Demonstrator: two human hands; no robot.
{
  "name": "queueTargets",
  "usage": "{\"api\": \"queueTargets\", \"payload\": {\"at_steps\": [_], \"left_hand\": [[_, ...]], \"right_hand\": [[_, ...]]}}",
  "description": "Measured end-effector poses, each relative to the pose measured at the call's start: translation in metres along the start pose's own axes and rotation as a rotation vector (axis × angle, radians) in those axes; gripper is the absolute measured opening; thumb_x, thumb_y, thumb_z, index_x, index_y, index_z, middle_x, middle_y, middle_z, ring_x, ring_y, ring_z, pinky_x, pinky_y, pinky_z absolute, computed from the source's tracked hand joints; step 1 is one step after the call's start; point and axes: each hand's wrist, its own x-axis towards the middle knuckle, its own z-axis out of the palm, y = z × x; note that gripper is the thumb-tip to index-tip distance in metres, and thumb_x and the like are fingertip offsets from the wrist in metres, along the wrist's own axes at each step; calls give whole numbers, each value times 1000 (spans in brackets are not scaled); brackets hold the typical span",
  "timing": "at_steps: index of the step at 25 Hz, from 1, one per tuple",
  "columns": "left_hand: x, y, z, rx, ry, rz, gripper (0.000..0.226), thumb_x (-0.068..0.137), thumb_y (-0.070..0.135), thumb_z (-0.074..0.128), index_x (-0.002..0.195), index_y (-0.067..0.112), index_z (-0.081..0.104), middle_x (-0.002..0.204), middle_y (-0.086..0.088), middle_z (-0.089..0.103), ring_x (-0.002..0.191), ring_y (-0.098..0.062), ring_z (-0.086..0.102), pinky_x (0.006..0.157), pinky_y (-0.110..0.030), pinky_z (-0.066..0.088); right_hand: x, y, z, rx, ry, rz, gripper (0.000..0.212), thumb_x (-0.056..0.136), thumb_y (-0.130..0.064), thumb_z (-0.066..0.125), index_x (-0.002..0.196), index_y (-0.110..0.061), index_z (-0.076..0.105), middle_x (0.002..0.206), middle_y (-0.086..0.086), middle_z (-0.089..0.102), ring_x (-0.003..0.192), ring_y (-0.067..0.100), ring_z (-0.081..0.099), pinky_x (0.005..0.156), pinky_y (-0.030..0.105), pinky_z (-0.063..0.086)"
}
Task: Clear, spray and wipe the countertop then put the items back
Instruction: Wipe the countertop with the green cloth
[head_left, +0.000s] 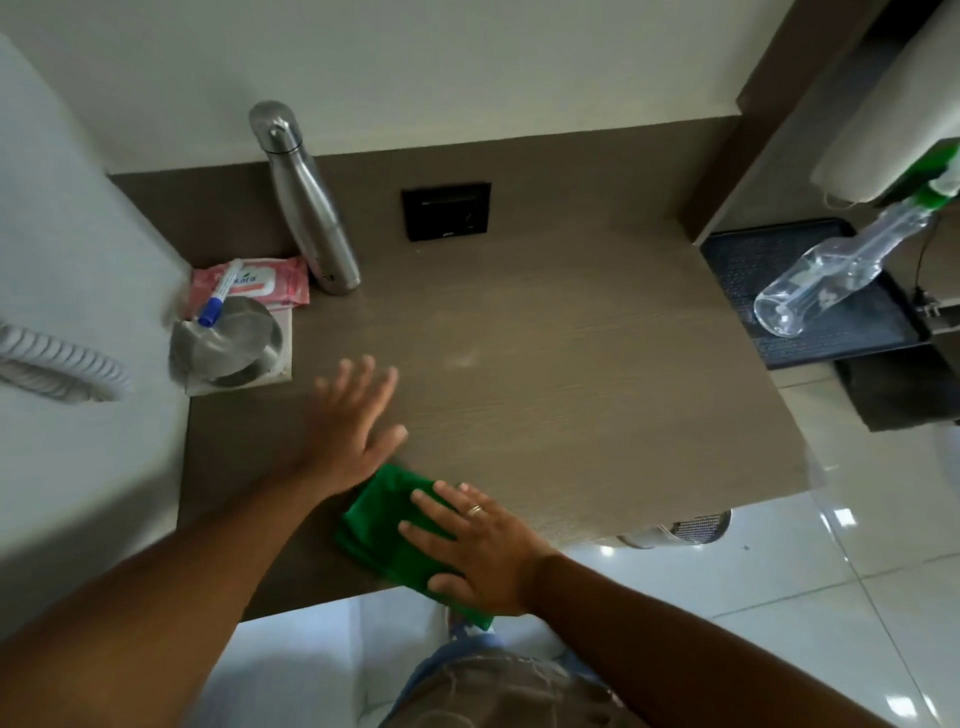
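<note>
The right hand (478, 551) lies flat, fingers spread, pressing a green cloth (387, 525) onto the near edge of the countertop (545, 364); the left hand (353, 415) is open, empty, blurred, just beyond the cloth; bottle (311, 208), wipes (260, 280), marker (221, 293) and steel bowl (228, 340) crowd the far-left corner; the spray bottle (831, 270) rests on a black tray (810, 332) at right.

Beside the table (545, 364), the spray bottle's (831, 270) green head runs off the right edge, the right hand (478, 551) covers part of the green cloth (384, 525), and the left hand (358, 415) is motion-blurred.
</note>
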Motion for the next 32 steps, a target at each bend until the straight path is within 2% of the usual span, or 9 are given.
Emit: {"api": "queueTargets", "payload": {"at_steps": [3, 5, 9, 12, 15, 20, 22, 25, 32], "left_hand": [[-19, 17, -6, 230, -123, 537, 69, 91, 69, 36, 150, 33, 32, 163, -6, 16, 151, -27, 5, 120, -52, 6], [-25, 23, -14, 356, -177, 606, 64, 87, 73, 38, 135, 33, 49, 160, -5, 25, 150, -26, 9, 121, -49, 7], [-13, 41, -37, 320, -408, 480, 36, 83, 68, 45, 97, 37, 55, 148, 5, 43, 148, -18, 16, 120, -45, 17], [6, 75, -55, 41, -617, 293, 21, 86, 58, 54, 91, 39, 48, 113, 13, 61, 111, -9, 54, 93, -32, 44], [35, 138, -67, -323, -571, 59, 19, 86, 49, 64, 94, 34, 56, 93, 13, 62, 82, 0, 57, 77, -30, 49], [94, 282, -41, -1327, -344, -372, 45, 69, 32, 85, 106, 12, 69, 104, -9, 73, 96, -24, 70, 78, -34, 58], [116, 349, -1, -1488, -327, -551, 46, 77, 20, 80, 118, 6, 64, 115, -17, 71, 105, -32, 68, 85, -47, 58], [159, 444, 54, -1426, -220, -784, 24, 88, 7, 66, 112, 5, 64, 105, -17, 74, 90, -28, 73, 67, -39, 61], [264, 561, 117, -1477, -183, -826, 11, 90, 5, 64, 101, 7, 66, 96, -13, 75, 81, -26, 74, 62, -35, 60]], "right_hand": [[-31, 21, -9, 84, 18, 270, 74, 89, -64, 40, 148, -20, 29, 150, 12, 36, 134, 34, 37, 110, 49, 30], [-41, 29, -16, 79, -11, 354, 68, 83, -69, 44, 131, -21, 49, 131, 7, 49, 116, 28, 49, 95, 44, 40], [-41, 43, -29, 299, -44, 353, 41, 85, -57, 53, 97, -19, 60, 104, 4, 58, 98, 25, 55, 84, 37, 46], [-68, 76, -41, 1006, -127, 420, 24, 87, -39, 63, 82, -19, 53, 84, 3, 57, 77, 18, 57, 64, 31, 46], [-123, 138, -51, 1595, -9, 507, 18, 86, -29, 68, 92, -14, 61, 87, 6, 69, 76, 17, 69, 61, 24, 51], [-236, 266, -49, 2161, 289, 575, 33, 91, -21, 64, 119, -6, 63, 117, 15, 69, 110, 31, 66, 84, 41, 56], [-280, 316, -43, 2119, 345, 701, 31, 92, -16, 62, 122, -6, 62, 117, 15, 70, 109, 32, 66, 85, 45, 56], [-347, 387, -28, 1849, 354, 973, 21, 93, -11, 62, 113, -7, 65, 103, 12, 74, 92, 26, 73, 68, 36, 59], [-420, 537, -18, 1575, 351, 1164, 20, 85, -15, 72, 98, -2, 64, 96, 11, 75, 87, 23, 73, 67, 33, 58]]}}
